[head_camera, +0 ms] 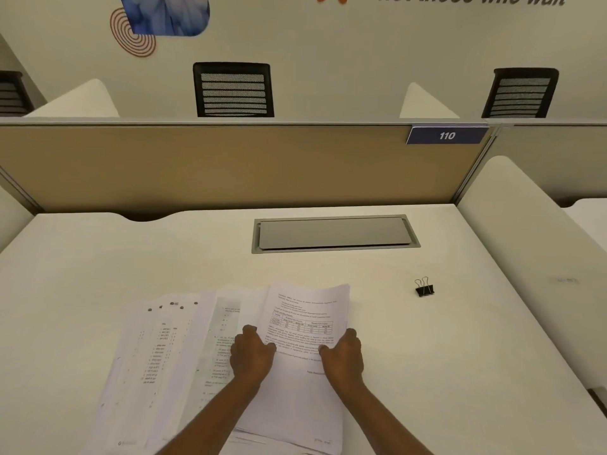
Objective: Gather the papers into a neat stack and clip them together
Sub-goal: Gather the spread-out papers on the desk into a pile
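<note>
We see soft, even, warm indoor light with no glare on the white desk point(98, 274). Shadows are faint, showing only under the hands and the binder clip point(424, 287) at right. Wide-angle distortion bends the partition point(197, 165) toward both frame edges. Print on the papers point(302, 323) is slightly blurred.

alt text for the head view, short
Both hands, left hand and right hand, grip a sheaf of printed papers on a white desk; more sheets fan out left. A black binder clip lies right.
</note>
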The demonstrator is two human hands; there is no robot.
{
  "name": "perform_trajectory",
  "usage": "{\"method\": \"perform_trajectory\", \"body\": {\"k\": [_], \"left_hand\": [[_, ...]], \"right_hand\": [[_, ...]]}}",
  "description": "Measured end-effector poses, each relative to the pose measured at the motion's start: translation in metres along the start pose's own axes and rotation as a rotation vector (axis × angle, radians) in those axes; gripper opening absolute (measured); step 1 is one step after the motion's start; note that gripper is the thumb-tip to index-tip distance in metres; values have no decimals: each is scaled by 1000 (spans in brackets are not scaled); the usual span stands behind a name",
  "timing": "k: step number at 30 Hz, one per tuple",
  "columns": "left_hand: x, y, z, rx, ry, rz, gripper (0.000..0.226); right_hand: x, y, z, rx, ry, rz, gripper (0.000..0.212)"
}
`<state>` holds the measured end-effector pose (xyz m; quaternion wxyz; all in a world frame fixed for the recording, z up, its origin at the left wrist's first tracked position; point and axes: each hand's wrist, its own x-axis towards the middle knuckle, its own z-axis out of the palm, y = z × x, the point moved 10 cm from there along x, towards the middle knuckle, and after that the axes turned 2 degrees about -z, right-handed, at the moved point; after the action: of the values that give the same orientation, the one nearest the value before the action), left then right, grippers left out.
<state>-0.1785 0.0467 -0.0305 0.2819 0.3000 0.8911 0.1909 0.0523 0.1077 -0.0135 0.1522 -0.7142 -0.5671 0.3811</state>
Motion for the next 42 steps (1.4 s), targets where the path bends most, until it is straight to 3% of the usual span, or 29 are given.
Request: {"method": "perform_trajectory", "body": {"k": [4,9,12,19,27,32,38,42], "left_hand": [[3,-11,-1,-34,-35,-67,46],[-1,-21,-15,228,33,-119,36],[-2,-27,-18,256,49,-163,28],[5,-24,-28,213,68,-122,47],[14,-35,-33,-208,5,-129,47],[18,-42,-27,-314,-53,-195,39],[24,-48,-33,-248,-17,-176,20],[29,-52,-56,33,74,-193,28]], "right_hand": [[-4,-8,8,-23,-24,-35,51],[-12,-16,20,-172,-34,-61,56],[-14,-20,27,-199,-49,-59,59],[-13,-24,27,-131,-75,-8,61],[-6,-21,27,86,-104,77,59],[-8,-26,30,106,-114,84,60],[-11,-34,31,137,-63,61,55],[-13,-35,42,141,-83,82,56]]}}
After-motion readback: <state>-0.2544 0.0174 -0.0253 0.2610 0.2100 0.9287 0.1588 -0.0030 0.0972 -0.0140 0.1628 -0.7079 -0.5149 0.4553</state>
